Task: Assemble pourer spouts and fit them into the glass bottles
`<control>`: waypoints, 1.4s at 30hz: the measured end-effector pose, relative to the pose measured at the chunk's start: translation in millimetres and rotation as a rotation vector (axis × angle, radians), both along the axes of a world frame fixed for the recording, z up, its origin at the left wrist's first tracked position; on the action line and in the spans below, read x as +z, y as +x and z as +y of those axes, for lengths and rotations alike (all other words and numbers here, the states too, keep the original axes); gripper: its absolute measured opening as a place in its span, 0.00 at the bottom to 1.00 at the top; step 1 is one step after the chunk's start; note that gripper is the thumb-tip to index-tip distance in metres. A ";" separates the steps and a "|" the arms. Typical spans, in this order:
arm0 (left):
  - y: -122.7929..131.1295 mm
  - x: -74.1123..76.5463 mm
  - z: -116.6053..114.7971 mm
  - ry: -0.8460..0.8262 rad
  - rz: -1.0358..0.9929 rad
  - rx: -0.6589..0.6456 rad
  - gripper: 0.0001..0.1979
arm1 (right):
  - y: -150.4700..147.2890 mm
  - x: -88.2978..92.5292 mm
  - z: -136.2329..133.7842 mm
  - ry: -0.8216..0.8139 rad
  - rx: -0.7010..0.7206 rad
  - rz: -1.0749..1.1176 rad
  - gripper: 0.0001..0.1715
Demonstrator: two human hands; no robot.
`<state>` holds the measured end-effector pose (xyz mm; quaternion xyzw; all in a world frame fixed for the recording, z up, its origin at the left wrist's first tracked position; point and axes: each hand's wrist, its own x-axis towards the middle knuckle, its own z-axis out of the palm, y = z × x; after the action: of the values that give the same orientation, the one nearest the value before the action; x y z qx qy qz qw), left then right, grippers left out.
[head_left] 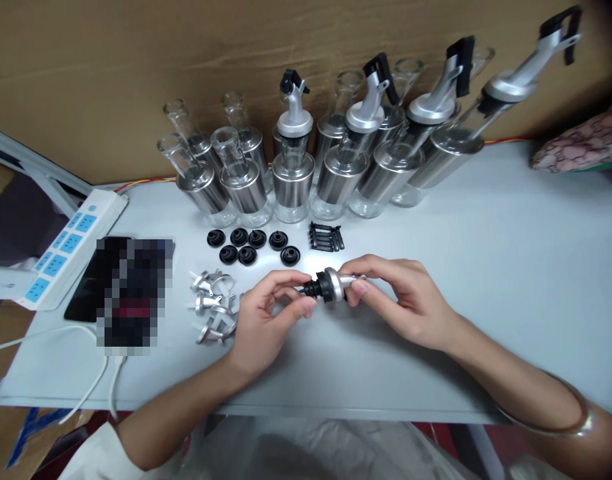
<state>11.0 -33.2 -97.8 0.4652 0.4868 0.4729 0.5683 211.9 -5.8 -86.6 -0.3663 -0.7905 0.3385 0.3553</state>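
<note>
Well, both hands are up over the bench, working one small pourer between them. The left hand pinches its black rubber end with thumb and fingertips; the right hand pinches the metal end the same way. The pourer hangs just above the bench, touching nothing but fingers.

Just left of the pourer, beside the left hand, lies a heap of bare metal spouts. Behind the pourer sit loose black seals, and next to them a small stack of black clips. Farther behind it, against the cardboard wall, stand the bottles: four wear finished pourers with black flip caps, and the others show open glass necks.

By my reckoning the job is less than half done. Four bottles are topped, one pourer is partway together in the hands, and seals, clips and spouts enough for several more wait loose.

Well left of the pourer are a phone and a power strip.
</note>
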 end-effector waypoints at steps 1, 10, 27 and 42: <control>-0.2 0.0 0.1 -0.002 0.006 0.007 0.08 | -0.2 0.2 0.2 -0.001 -0.001 -0.001 0.07; 0.0 -1.6 1.8 0.022 0.052 0.032 0.09 | -0.3 -0.2 0.4 -0.027 0.010 -0.022 0.07; 0.0 -5.3 -0.1 0.045 0.081 0.018 0.09 | -1.5 -0.2 0.6 -0.109 0.058 -0.041 0.06; 1.8 -1.4 1.4 0.099 -0.011 -0.006 0.07 | -6.8 -4.8 -1.6 0.038 0.020 -0.177 0.13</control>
<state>12.7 -31.9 -99.1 0.4916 0.4583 0.4972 0.5487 205.1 -7.4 -91.3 -0.3802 -0.8287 0.2933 0.2874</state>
